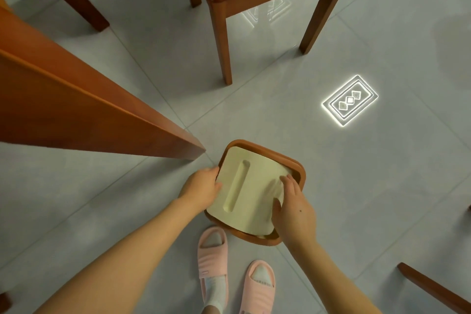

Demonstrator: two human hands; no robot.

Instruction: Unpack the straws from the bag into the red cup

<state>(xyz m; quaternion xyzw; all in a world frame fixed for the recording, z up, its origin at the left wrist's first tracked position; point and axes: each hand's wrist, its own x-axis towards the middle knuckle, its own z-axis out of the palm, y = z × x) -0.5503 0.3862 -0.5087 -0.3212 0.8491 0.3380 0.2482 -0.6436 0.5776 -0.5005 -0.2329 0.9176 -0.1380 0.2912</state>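
Straws, bag, red cup: none in view; place, long axis and progress cannot be told.
Floor [331,186]: grey tiles.
Table [76,99]: corner beside bin.
Bin [300,173]: brown rim; cream lid [252,186] tilted.
Left hand [201,186]: grip clamped on lid edge.
Right hand [293,209]: fingers spread, pressing lid.

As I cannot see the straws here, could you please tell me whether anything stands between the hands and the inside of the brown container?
Yes: the cream lid covers the brown container, tilted inside its rim. The left hand grips its edge; the right hand rests on top. No bag, straws or cup shows.
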